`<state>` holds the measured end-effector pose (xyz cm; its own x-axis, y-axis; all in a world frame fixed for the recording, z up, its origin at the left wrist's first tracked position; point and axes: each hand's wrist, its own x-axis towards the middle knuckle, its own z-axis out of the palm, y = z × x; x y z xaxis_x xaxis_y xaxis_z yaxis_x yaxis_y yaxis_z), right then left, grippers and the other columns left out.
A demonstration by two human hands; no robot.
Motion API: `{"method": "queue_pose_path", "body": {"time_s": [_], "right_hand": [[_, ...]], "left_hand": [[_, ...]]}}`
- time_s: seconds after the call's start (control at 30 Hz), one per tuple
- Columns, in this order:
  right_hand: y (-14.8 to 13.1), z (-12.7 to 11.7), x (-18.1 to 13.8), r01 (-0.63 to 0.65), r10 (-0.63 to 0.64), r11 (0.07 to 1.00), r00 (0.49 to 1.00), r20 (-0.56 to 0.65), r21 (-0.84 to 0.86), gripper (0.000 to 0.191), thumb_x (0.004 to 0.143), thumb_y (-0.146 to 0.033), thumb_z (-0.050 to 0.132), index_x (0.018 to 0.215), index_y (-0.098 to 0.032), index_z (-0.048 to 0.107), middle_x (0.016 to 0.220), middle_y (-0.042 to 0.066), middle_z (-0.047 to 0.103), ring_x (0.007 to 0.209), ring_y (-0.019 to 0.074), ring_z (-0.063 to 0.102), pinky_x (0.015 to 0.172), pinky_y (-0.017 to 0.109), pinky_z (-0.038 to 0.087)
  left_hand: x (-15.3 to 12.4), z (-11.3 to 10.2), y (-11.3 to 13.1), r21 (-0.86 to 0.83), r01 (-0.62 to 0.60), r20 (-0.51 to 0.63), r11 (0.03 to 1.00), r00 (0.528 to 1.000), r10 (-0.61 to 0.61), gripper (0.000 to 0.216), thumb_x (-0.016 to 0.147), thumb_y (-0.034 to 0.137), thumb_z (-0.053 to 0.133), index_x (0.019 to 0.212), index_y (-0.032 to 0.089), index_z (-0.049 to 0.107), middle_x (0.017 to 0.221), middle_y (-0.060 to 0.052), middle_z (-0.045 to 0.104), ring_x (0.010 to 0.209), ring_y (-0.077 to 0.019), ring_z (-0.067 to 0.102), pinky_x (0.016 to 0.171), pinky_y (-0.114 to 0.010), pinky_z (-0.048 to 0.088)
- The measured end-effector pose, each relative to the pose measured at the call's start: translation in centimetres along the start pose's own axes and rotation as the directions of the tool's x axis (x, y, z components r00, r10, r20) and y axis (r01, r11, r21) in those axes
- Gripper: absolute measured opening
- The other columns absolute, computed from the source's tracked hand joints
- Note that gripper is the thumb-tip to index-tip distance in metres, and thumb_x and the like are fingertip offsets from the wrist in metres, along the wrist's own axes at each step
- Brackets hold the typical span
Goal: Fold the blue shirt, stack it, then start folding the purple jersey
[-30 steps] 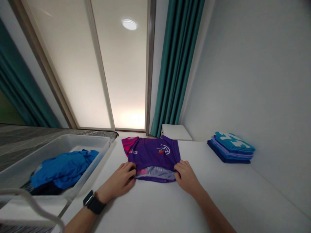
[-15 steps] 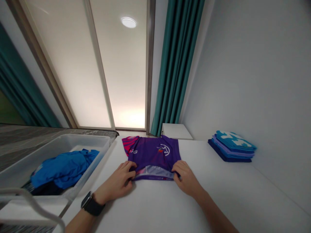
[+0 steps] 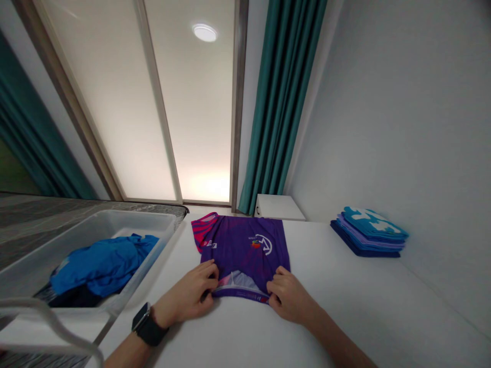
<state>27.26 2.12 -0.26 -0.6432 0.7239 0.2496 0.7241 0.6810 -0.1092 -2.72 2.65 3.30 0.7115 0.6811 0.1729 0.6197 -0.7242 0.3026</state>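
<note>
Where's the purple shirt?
In the head view, the purple shirt lies on the white table near the middle, with the left hand and right hand at its near edge, a tub to its left.

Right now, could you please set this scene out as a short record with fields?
Left hand: pinching the purple shirt near its close left corner
Right hand: pinching near its close right corner
Shirt: spread on the white table, pale inside showing
At left: tub holding crumpled clothes
At right: folded pile, blue-and-white piece on top
</note>
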Motion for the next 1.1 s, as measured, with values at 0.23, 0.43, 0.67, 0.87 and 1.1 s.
{"method": "queue_pose_path", "body": {"time_s": [0.23,0.43,0.67,0.87,1.1], "right_hand": [[1.4,-2.2,2.1,-0.19,0.168,0.923,0.981,0.094,0.334,0.03,0.091,-0.017,0.038,0.084,-0.023,0.066,0.065,-0.002,0.067,0.065,0.0152,0.059,0.068,0.027,0.044],[3.2,-0.2,4.9,-0.005,0.02,0.989,0.995,-0.096,0.146,0.038,0.09,-0.012,0.041,0.121,-0.019,0.061,0.123,0.01,0.063,0.117,0.0208,0.055,0.103,0.04,0.041],[2.6,2.3,4.6,-0.019,0.017,0.999,0.999,0.044,0.029,0.048,0.099,-0.029,0.038,0.146,-0.021,0.04,0.154,0.011,0.035,0.143,0.0224,0.029,0.117,0.048,0.024],[0.9,1.6,2.3,-0.013,0.01,0.999,0.995,0.104,0.033,0.05,0.099,-0.032,0.036,0.148,-0.02,0.036,0.157,0.01,0.028,0.145,0.0232,0.022,0.118,0.047,0.02],[0.1,1.4,1.2,-0.062,0.057,0.982,0.998,0.033,0.178,0.048,0.096,-0.028,0.042,0.144,-0.021,0.043,0.152,0.007,0.038,0.142,0.0208,0.031,0.118,0.046,0.023]], "left_hand": [[1.2,0.8,0.2,-0.183,0.06,-0.132,0.981,0.987,-0.086,0.035,0.093,0.015,0.034,0.124,0.023,0.05,0.105,-0.006,0.063,0.094,-0.0175,0.059,0.086,-0.03,0.048],[2.1,2.9,-2.2,-0.01,0.115,-0.17,0.993,0.979,-0.115,0.047,0.097,0.02,0.036,0.144,0.02,0.038,0.144,-0.011,0.047,0.132,-0.0225,0.044,0.111,-0.041,0.038],[1.7,4.7,-3.2,0.221,0.127,-0.1,0.967,0.989,-0.107,0.049,0.1,0.038,0.035,0.146,0.021,0.038,0.153,-0.012,0.037,0.141,-0.0281,0.034,0.112,-0.051,0.033],[-0.5,5.5,-0.9,0.349,0.127,-0.119,0.929,0.989,-0.091,0.051,0.1,0.039,0.036,0.148,0.023,0.035,0.153,-0.01,0.038,0.14,-0.0259,0.036,0.111,-0.045,0.035],[0.6,3.7,1.7,0.341,0.201,-0.123,0.918,0.978,-0.169,0.04,0.098,0.038,0.038,0.132,0.026,0.054,0.132,-0.009,0.06,0.12,-0.0276,0.054,0.102,-0.048,0.039]]}}
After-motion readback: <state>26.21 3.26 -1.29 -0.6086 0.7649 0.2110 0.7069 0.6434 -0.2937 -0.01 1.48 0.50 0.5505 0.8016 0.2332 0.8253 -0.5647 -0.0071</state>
